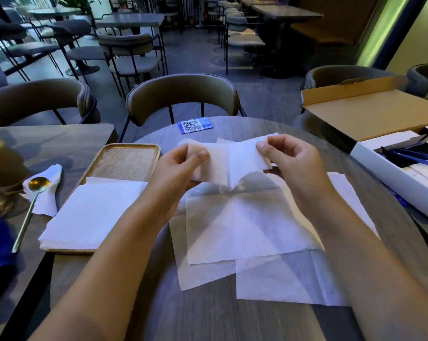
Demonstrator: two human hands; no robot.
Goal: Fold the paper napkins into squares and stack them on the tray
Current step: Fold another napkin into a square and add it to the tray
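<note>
A white paper napkin (235, 161) is held up above the round table, stretched between both hands. My left hand (181, 168) pinches its left edge between thumb and fingers. My right hand (289, 158) pinches its right edge the same way. Below them several unfolded white napkins (252, 230) lie spread and overlapping on the table. To the left is a wooden tray (127, 156) with a stack of folded square napkins (92, 212) on its near half.
A gold spoon (33, 198) lies on a crumpled napkin left of the tray. A blue QR-code card (195, 125) sits at the table's far edge. An open cardboard box (370, 112) and a white box (402, 173) stand at the right. Chairs ring the table.
</note>
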